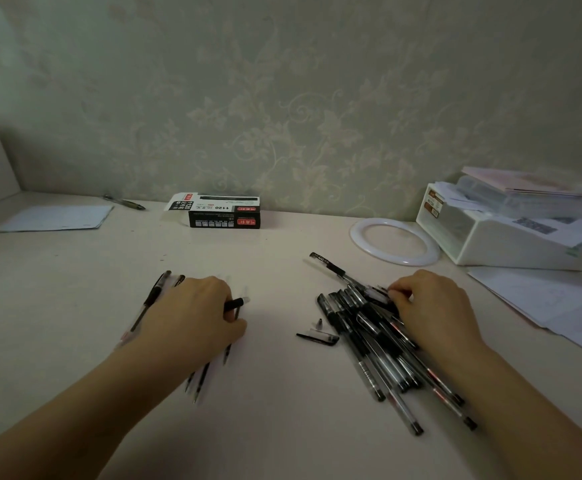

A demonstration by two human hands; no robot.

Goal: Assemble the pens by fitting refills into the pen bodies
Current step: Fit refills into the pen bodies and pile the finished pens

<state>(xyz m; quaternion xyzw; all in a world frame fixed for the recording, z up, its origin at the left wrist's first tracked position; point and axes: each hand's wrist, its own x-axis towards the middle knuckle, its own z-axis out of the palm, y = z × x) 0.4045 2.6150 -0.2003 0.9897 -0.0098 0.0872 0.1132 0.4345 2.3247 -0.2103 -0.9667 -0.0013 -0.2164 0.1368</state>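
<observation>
A heap of several black-and-clear pen bodies (383, 344) lies right of centre on the pale table. My right hand (431, 306) sits on the heap's far end, fingers curled and pinching a clear pen body there. My left hand (196, 313) lies over a smaller group of thin refills (201, 379) and pens (154, 292) at centre left, its fingers curled round a black-ended piece (237, 302). A loose pen cap (319, 337) and a small tip piece (319, 322) lie between the two groups. One pen (331, 266) sticks out beyond the heap.
A black-and-white pen box (225, 211) stands at the back by the wall. A white ring (395, 244) and a white organiser (504, 233) with papers sit at the right. A paper sheet (57, 218) and a pen (125, 202) lie back left.
</observation>
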